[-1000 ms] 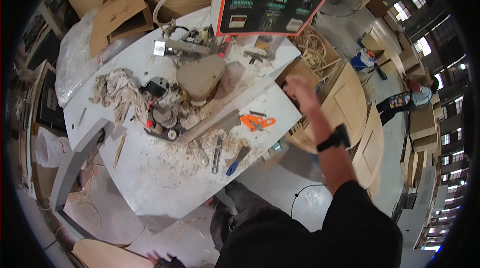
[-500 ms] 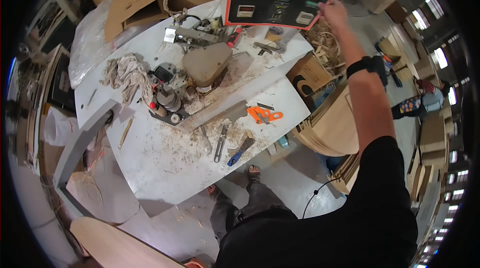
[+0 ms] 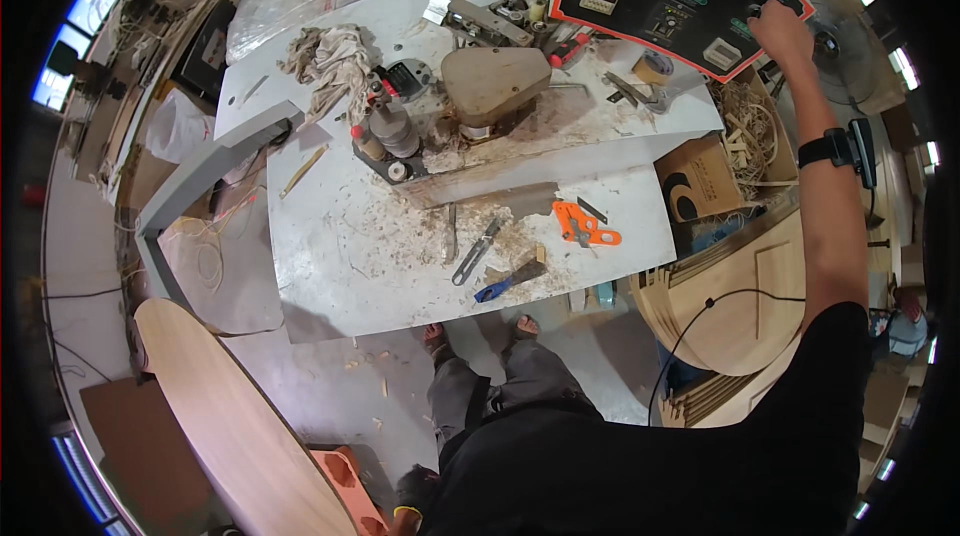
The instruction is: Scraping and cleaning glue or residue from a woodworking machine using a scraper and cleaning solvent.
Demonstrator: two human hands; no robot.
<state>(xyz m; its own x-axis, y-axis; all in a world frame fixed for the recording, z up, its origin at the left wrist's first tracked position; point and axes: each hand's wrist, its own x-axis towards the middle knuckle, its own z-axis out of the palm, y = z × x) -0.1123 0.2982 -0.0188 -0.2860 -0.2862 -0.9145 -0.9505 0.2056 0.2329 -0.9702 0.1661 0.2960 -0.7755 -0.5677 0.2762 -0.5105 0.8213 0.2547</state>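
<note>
My bare right hand [image 3: 784, 34] reaches up to the control panel [image 3: 640, 11] at the top right. Its fingers are bunched at a small dark knob [image 3: 755, 11] near the panel's right side, partly hiding it. Beside my left leg at the lower edge shows a dark-gloved left hand [image 3: 416, 488] with a yellow cuff; how its fingers lie is not clear. Close to it are an orange-red block [image 3: 340, 471] and a long pale wooden board [image 3: 215, 396]. Ahead stands a white-topped machine table [image 3: 350, 276] with a central machine head [image 3: 495, 81].
On the tabletop lie a blue-handled brush [image 3: 510, 279], a grey utility knife [image 3: 476, 252], an orange tool [image 3: 587, 226] and a crumpled rag [image 3: 330, 61]. A grey curved arm [image 3: 190, 176] edges the left side. Curved wooden panels [image 3: 735, 306] and a cable [image 3: 680, 341] stand right.
My view has swung, so table and panel sit further right. The right hand stays at the panel. A gloved left hand and more of the wooden board have come into view at the lower left.
</note>
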